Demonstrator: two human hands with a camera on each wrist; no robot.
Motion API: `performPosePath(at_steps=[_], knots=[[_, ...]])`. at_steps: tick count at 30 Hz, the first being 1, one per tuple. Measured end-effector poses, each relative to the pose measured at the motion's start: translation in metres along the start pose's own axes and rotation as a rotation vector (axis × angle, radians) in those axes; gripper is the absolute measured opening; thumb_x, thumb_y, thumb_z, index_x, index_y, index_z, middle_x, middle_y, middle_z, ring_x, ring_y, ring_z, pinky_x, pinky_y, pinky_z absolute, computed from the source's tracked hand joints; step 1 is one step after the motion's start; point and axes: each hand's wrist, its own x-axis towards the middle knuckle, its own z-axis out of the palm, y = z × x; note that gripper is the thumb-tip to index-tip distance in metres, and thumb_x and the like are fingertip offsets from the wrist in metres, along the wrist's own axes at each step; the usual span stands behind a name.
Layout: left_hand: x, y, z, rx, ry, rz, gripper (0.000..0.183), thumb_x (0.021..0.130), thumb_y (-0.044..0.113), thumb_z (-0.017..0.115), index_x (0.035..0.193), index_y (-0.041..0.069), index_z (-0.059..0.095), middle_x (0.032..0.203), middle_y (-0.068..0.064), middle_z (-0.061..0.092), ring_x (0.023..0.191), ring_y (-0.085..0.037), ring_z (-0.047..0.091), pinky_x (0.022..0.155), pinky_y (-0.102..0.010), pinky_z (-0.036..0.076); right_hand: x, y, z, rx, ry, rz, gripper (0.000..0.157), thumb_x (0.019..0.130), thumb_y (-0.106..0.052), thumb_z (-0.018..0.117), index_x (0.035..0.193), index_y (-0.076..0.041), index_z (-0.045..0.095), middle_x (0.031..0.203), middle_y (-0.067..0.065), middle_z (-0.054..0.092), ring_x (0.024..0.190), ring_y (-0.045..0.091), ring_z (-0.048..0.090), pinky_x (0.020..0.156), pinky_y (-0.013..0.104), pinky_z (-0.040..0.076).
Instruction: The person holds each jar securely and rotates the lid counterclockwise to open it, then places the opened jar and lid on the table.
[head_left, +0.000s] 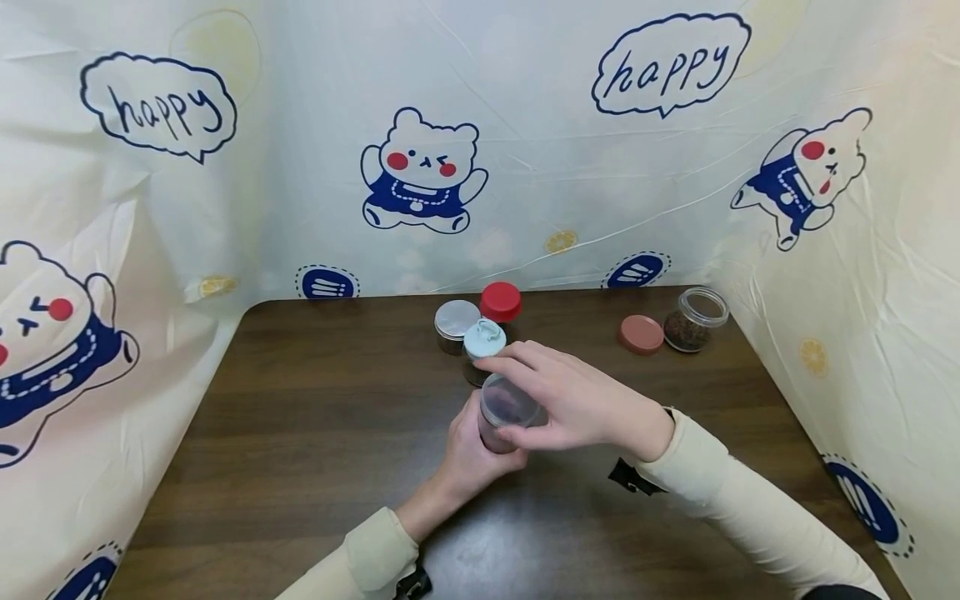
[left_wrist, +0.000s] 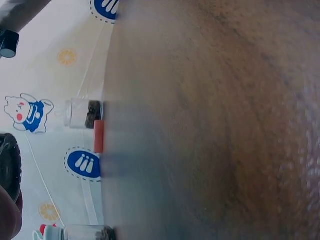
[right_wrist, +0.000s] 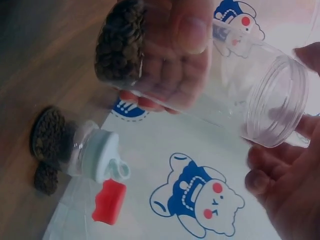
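Fingers (right_wrist: 192, 31) of the left hand (head_left: 467, 454) grip a clear jar (head_left: 508, 406).

Held jar (right_wrist: 225, 95) pretty much mid-scene over table (head_left: 315, 458), pellets (right_wrist: 120, 45) at bottom. Loop-lid jar (head_left: 484, 337) just past it, two lidded jars (head_left: 457, 321) behind that one. Way over far right: loose lid (head_left: 641, 335), lidless jar (head_left: 686, 332) just right of it.

Clear jar (right_wrist: 231, 82) smooth, glossy plastic/glass; tabletop (head_left: 322, 433) wood-look w/ slight sheen; backdrop (head_left: 540, 183) creased, cloth-like matl.
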Motion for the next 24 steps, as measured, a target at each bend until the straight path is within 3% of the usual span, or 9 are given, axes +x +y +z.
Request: performPosePath(at_steps=[4,15,19,24], knots=[[-0.0012,0.0005,-0.0008,-0.015,-0.002,-0.003,0.068,0.068,0.019,0.088,0.125,0.002,0.056,0.114,-0.007,0.066,0.099,-0.021,0.066,0.084,-0.037,0.057,0.0004,0.0001,0.0016,0.017,-0.008,0.022,0.07,0.094,-0.047,0.073,0.15,-0.012,0.049,0.127,0.003,0.059,0.102,0.013,0.061,0.084,0.028,0.055],[-0.0031,-0.0004,-0.0004,-0.005,-0.012,-0.022,0.071,0.068,0.02,0.089,0.128,0.002,0.055,0.116,-0.007,0.066,0.101,-0.021,0.066,0.087,-0.037,0.057,0.0005,0.0006,0.0013,0.043,-0.007,0.013,0.067,0.094,-0.044,0.073,0.149,-0.013,0.051,0.127,0.003,0.06,0.106,0.014,0.061,0.088,0.028,0.055],[-0.0023,-0.0015,-0.0002,-0.002,0.003,0.007,0.068,0.067,0.019,0.088,0.124,0.002,0.056,0.113,-0.007,0.065,0.098,-0.022,0.066,0.084,-0.037,0.057,0.0014,0.0007,0.0012,0.029,0.0,-0.014,0.069,0.093,-0.044,0.074,0.15,-0.013,0.05,0.131,0.004,0.059,0.111,0.015,0.06,0.093,0.03,0.053],[-0.0012,-0.0008,-0.0009,-0.002,0.006,0.007,0.069,0.068,0.02,0.088,0.126,0.002,0.056,0.114,-0.007,0.065,0.099,-0.022,0.066,0.084,-0.037,0.057,0.0011,0.0004,0.0005,0.021,0.01,0.014,0.07,0.092,-0.046,0.075,0.149,-0.014,0.051,0.125,0.003,0.061,0.105,0.014,0.06,0.088,0.029,0.054]])
